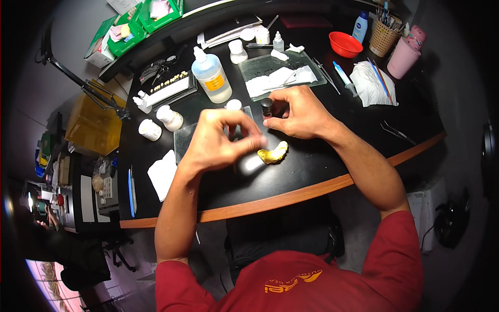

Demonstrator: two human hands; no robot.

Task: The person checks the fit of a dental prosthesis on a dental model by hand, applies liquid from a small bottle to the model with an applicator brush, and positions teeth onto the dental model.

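Above the middle of the black table, my left hand (221,140) is bent at the wrist, its thumb and forefinger closed together in a pinch. Motion smears those fingertips, and what they hold, if anything, cannot be made out. Just below them on the tabletop sits a small yellow dental arch model (274,154), curved like a horseshoe. To its upper right, my right hand (304,112) grips a small dark bottle with a black cap (266,105) between thumb and fingers; the hand partly hides the bottle.
Behind my hands stand a clear squeeze bottle (212,78), a glass slab (312,65) with white tissue, and a tooth shade row (169,86). White jars (170,118) are at left. A red bowl (345,44), brush basket (384,39) and tweezers (397,132) lie right.
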